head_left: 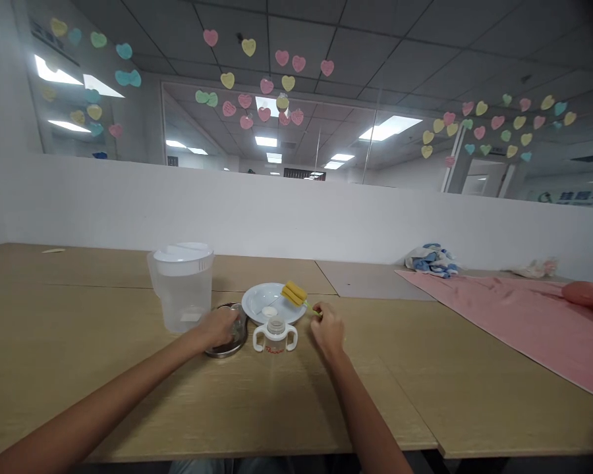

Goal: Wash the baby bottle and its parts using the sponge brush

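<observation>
My right hand (327,328) is closed on the thin handle of a yellow sponge bottle brush (294,293), whose head is over the right side of a white plate (251,307). A small white disc (269,311) lies on that plate. Just in front stands a clear baby bottle (275,336) with two white handles, its neck uncapped. My left hand (221,327) reaches over a round metal tray (223,351), fingers bent around a small clear piece (236,320) that is partly hidden; I cannot tell exactly what it is.
A translucent lidded pitcher (185,289) stands behind my left hand. At the right lie a pink cloth (514,322), a crumpled blue and white cloth (431,259) and a reddish object (584,293). A low white wall (277,217) borders the wooden table (257,415).
</observation>
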Tool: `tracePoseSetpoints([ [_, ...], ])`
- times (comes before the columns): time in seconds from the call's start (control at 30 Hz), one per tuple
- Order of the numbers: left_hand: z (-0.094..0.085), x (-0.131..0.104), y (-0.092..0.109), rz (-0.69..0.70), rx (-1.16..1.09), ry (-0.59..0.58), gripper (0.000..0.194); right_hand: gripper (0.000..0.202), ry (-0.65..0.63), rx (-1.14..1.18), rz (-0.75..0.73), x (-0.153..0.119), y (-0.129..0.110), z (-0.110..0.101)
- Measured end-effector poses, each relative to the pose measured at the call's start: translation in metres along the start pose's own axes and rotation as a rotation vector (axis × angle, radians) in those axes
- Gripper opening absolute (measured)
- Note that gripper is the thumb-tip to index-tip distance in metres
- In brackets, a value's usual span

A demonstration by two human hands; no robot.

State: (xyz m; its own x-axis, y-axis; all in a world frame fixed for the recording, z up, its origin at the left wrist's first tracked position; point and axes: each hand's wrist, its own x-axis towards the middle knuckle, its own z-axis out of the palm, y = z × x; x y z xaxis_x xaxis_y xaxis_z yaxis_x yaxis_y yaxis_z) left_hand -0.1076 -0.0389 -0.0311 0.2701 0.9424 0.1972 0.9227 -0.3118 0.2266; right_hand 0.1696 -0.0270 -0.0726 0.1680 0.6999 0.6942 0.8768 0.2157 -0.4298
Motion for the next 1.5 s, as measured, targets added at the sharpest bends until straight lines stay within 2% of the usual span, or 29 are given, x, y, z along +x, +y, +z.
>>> tracePoseSetpoints([
  [0.07,-0.014,0.013,0.016,0.008,0.054,-0.007,0.020,0.025,0.000,0.002,0.003,0.000,0.000,0.000],
  [0.13,-0.021,0.031,0.034,0.033,0.075,0.000,0.018,0.025,-0.003,0.002,0.024,0.000,0.000,0.000],
  [0.2,-0.019,0.049,0.049,0.065,0.067,-0.022,0.016,0.027,-0.013,0.007,0.044,0.000,0.001,0.000],
  [0.27,-0.008,0.064,0.059,0.080,0.040,-0.076,0.007,0.028,-0.024,0.018,0.052,0.000,0.002,0.001],
  [0.4,0.011,0.083,0.062,0.096,-0.064,-0.083,0.001,0.027,-0.031,0.019,0.056,0.000,0.004,0.003],
  [0.5,0.009,0.087,0.057,0.114,-0.202,0.005,0.005,0.028,-0.023,0.027,0.037,0.000,0.003,0.004],
  [0.57,0.002,0.084,0.054,0.129,-0.320,0.081,0.008,0.029,-0.014,0.050,0.013,-0.001,0.002,0.003],
  [0.73,-0.011,0.054,0.039,0.113,-0.605,0.249,0.039,0.027,0.006,0.100,0.000,-0.003,0.000,0.001],
  [0.77,-0.009,0.045,0.033,0.089,-0.646,0.306,0.042,0.026,0.005,0.095,0.003,-0.003,0.000,0.001],
  [0.83,-0.001,0.024,0.016,-0.005,-0.770,0.519,0.036,0.025,-0.001,0.081,0.003,-0.003,0.001,0.001],
  [0.87,0.005,0.015,0.007,-0.062,-0.719,0.603,0.034,0.025,-0.003,0.076,0.002,-0.003,0.001,0.002],
  [0.93,0.017,-0.002,-0.012,-0.082,-0.641,0.665,0.039,0.024,-0.007,0.070,-0.001,-0.003,0.001,0.002],
  [1.0,0.027,-0.014,-0.027,-0.042,-0.521,0.662,0.045,0.024,-0.012,0.067,0.000,-0.002,0.001,0.002],
  [1.1,0.034,-0.022,-0.036,0.040,-0.373,0.639,0.040,0.025,-0.024,0.063,0.013,-0.002,0.002,0.003],
  [1.23,0.039,-0.021,-0.030,0.007,-0.372,0.644,0.034,0.026,-0.029,0.052,0.017,-0.002,0.004,0.003],
  [1.33,0.041,-0.021,-0.024,0.014,-0.366,0.592,0.032,0.026,-0.030,0.045,0.008,-0.002,0.003,0.003],
  [1.5,0.036,-0.024,-0.022,0.178,-0.314,0.490,0.039,0.024,-0.054,0.027,0.009,-0.001,0.000,0.002],
])
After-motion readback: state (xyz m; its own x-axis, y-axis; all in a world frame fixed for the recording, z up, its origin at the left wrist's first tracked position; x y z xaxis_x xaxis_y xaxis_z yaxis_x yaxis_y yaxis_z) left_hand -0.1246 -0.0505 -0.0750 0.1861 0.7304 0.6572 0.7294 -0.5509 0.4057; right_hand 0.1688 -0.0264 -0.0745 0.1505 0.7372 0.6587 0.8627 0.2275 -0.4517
